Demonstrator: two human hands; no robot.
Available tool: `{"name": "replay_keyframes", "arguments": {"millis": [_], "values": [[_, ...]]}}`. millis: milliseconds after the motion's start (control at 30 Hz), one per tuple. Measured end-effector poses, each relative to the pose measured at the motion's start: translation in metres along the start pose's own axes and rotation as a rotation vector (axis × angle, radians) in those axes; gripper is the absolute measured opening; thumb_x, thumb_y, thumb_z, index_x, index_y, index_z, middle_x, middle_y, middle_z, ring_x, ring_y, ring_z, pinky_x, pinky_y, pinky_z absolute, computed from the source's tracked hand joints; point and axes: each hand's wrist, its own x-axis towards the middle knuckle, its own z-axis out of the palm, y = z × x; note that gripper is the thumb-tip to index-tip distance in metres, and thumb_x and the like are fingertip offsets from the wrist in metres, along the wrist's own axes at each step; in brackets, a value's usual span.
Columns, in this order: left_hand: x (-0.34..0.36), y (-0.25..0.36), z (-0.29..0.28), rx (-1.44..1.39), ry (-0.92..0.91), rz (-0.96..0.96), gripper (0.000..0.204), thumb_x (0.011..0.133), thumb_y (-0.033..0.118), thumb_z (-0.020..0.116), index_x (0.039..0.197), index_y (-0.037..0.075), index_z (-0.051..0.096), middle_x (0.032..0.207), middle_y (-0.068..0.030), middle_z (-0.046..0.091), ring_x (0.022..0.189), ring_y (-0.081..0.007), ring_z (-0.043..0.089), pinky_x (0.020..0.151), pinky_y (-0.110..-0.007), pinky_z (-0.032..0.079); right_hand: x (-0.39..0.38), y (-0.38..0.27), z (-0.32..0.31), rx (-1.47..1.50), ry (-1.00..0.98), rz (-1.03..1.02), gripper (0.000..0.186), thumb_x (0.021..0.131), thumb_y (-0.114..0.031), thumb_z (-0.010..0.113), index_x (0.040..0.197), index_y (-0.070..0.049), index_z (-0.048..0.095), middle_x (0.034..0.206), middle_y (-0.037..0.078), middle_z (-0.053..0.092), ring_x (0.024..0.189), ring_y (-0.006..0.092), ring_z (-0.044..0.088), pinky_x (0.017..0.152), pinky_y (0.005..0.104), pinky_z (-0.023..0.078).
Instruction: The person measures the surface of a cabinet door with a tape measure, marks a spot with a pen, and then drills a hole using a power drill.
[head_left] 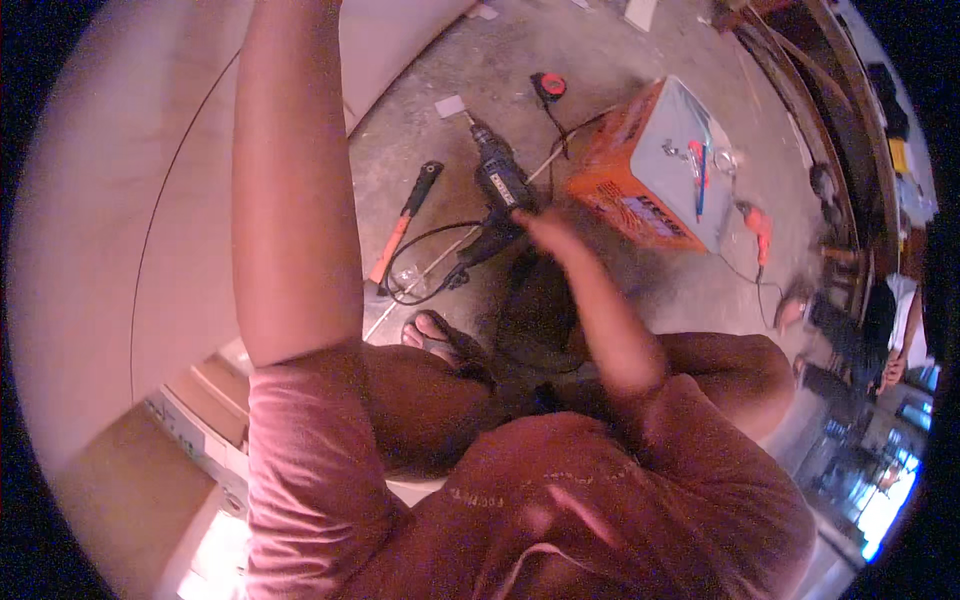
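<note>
My left arm (297,180) stretches up across the picture, and its hand is beyond the upper edge. Just beside the rear of a dark corded power drill (502,182), my right hand (548,230) appears to touch the tool. Motion smears its fingers, so their grip is unclear. The drill lies on the floor with its chuck pointing away from me and its black cord (392,262) looped to the left. Left of it lies a hammer (404,222) with an orange and black handle. A small white piece (450,106) sits by the drill's tip.
An orange box (640,165) on the right bears a blue pen (701,188) and small metal pieces. Beyond the drill lies a red-black tape measure (549,87). An orange corded tool (758,230) rests farther right, near another person (850,370). A large pale panel (130,230) fills the left.
</note>
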Motion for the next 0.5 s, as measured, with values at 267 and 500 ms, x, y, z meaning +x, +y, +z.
{"name": "replay_keyframes", "arguments": {"millis": [267,500], "values": [[-0.014,0.003,0.051,-0.167,-0.101,-0.038,0.039,0.097,0.028,0.069,0.12,-0.004,0.067,0.105,-0.0119,0.072,0.096,-0.0167,0.065,0.087,-0.033,0.052,0.024,-0.02,0.109,1.201,0.409,0.118,0.059,0.082,-0.043,0.083,0.122,-0.005,0.062,0.107,0.007,0.067,0.086,0.0254,0.061,0.074,0.0408,0.053],[-0.066,0.008,0.177,-0.379,-0.482,0.012,0.029,0.091,0.028,0.071,0.112,0.007,0.074,0.103,-0.014,0.075,0.093,-0.0273,0.072,0.088,-0.04,0.055,0.022,-0.008,0.054,1.98,-0.068,0.103,0.031,0.085,-0.032,0.079,0.103,-0.011,0.066,0.088,0.006,0.07,0.075,0.0236,0.066,0.071,0.0411,0.056]]}}
